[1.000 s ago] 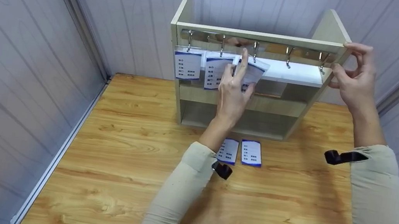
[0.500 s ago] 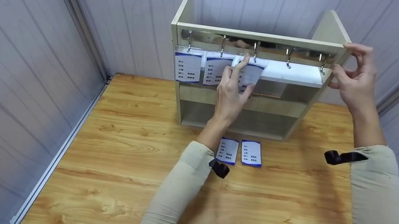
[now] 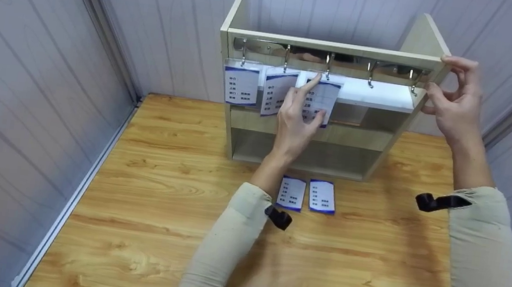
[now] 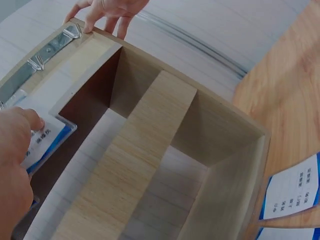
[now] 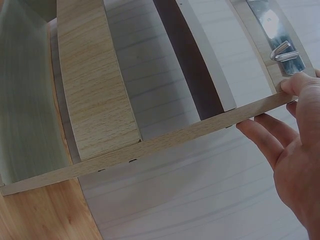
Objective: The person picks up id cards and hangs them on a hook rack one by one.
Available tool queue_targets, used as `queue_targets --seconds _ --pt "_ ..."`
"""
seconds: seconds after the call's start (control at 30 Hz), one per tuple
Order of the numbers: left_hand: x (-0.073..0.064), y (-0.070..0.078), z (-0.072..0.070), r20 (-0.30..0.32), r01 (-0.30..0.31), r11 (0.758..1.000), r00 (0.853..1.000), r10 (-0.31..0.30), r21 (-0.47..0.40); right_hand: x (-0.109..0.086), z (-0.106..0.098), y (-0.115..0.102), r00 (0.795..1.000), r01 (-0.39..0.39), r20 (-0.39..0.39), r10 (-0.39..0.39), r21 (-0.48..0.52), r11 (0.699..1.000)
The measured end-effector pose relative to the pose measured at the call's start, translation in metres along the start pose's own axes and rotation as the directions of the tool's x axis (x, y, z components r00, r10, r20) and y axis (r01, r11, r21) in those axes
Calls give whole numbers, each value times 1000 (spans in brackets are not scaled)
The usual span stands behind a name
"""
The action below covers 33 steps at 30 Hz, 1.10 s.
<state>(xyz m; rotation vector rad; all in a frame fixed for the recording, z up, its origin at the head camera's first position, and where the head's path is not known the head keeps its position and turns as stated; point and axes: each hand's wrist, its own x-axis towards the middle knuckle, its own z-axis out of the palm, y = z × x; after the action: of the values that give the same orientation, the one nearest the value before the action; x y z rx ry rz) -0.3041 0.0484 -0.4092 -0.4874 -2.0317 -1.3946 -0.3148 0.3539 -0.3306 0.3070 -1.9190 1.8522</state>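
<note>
My left hand (image 3: 295, 119) is at a badge card (image 3: 329, 91) in a clear sleeve, which hangs at the third hook (image 3: 329, 63). Its index finger reaches up close to the hook's tip, and the thumb lies over the card's lower part. In the left wrist view a fingertip overlaps the white and blue card (image 4: 47, 140). Two more badge cards hang at the left, one (image 3: 240, 85) straight and one (image 3: 277, 94) slightly turned. My right hand (image 3: 459, 104) grips the right side panel of the wooden shelf (image 5: 190, 127), thumb on the front edge, fingers on the outer side.
Two badge cards (image 3: 291, 193) (image 3: 322, 196) lie on the wood-grain table (image 3: 163, 230) before the shelf. The metal hook rail (image 3: 355, 63) has two bare hooks at right, the fourth (image 3: 371, 74) and fifth (image 3: 414, 81). Pale panel walls (image 3: 75, 38) stand behind and at both sides.
The third badge card has swung from tilted to nearly straight. My left index finger has come down a little from the hook. The second card has swayed. My right hand stays on the shelf.
</note>
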Motion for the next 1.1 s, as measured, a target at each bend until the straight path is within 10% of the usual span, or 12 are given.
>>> queue_targets --seconds 1.1 --pt "-48 -40 -7 31 -43 998 999 45 -45 0 -2 1 1000 17 3 -17 -10 1000"
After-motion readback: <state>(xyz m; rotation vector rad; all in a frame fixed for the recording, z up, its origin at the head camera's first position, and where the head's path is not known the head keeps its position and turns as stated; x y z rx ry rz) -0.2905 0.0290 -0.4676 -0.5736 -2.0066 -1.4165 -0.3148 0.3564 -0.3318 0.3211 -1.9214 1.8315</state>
